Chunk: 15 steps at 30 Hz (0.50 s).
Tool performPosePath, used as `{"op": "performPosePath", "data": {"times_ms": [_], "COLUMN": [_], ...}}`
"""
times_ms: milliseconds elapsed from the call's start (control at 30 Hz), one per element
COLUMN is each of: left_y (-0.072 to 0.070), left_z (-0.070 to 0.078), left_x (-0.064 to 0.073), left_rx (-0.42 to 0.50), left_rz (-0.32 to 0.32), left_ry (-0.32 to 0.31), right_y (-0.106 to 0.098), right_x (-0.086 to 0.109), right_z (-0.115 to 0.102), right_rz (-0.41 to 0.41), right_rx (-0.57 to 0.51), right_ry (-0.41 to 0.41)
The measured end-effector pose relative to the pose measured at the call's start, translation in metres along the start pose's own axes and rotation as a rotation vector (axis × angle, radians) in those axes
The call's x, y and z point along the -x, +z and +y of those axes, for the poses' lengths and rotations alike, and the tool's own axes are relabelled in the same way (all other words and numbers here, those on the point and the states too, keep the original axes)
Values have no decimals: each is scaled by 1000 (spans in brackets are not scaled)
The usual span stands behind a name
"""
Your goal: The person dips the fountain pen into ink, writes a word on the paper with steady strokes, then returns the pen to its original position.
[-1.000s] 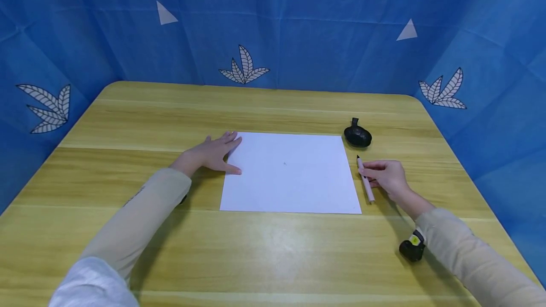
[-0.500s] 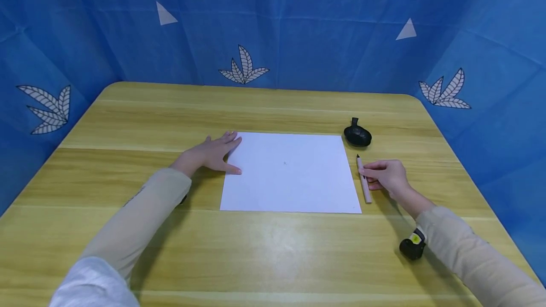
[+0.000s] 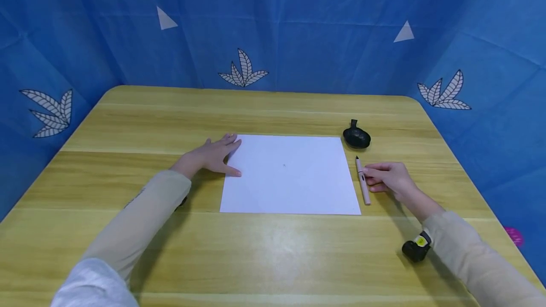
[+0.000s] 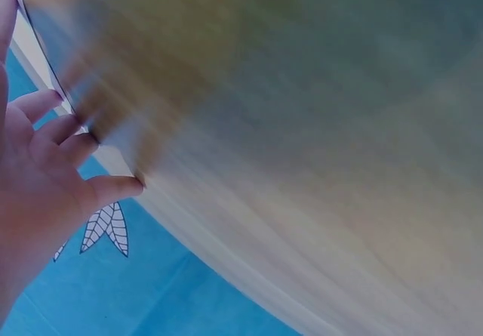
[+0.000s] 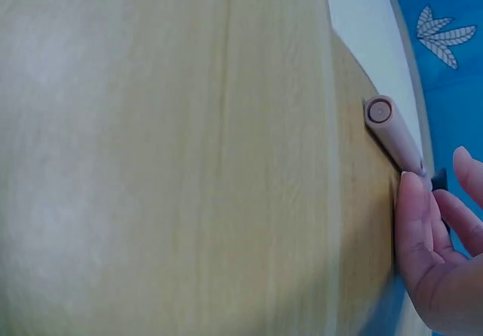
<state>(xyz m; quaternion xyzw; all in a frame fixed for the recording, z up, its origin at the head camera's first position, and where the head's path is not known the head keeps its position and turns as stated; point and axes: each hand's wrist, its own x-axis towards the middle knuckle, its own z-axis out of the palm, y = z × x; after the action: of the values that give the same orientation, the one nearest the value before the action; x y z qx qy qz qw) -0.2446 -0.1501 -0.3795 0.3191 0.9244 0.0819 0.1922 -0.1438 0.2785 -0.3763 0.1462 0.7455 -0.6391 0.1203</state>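
Observation:
My left hand (image 3: 213,154) lies with spread fingers at the left edge of a white sheet of paper (image 3: 294,188), thumb and fingertips on it. In the left wrist view the fingers (image 4: 113,187) show along the paper's edge. A small dark mark (image 3: 284,165) is near the middle of the sheet. A pale pink marker pen (image 3: 364,191) with a black tip lies just right of the paper, tip pointing away from me. My right hand (image 3: 392,179) is beside the pen, its loosely bent fingertips right at the barrel. The right wrist view shows the pen's blunt end (image 5: 380,111) towards the camera.
A black rounded object with a short tab (image 3: 356,136) sits beyond the pen, near the paper's far right corner. The wooden table (image 3: 273,259) ends at a blue patterned curtain (image 3: 273,27). A black wrist camera (image 3: 415,249) hangs under the right sleeve.
The pen has turned slightly, its blunt end shifting left. My right fingers have drawn back a little to the right, showing more of the barrel. The left hand keeps its place on the paper.

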Motion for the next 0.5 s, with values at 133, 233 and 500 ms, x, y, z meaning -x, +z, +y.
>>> {"op": "performPosePath", "data": {"times_ms": [133, 233, 500], "left_y": [2, 3, 1], "left_z": [-1, -2, -3], "left_x": [0, -1, 1], "left_rx": [16, 30, 75], "left_rz": [15, 26, 19], "left_ry": [7, 9, 3], "right_y": [1, 2, -1], "right_x": [2, 3, 4], "right_z": [-2, -4, -7], "right_rz": [0, 6, 10], "right_rx": [22, 20, -10], "right_ry": [-2, -17, -44]}}
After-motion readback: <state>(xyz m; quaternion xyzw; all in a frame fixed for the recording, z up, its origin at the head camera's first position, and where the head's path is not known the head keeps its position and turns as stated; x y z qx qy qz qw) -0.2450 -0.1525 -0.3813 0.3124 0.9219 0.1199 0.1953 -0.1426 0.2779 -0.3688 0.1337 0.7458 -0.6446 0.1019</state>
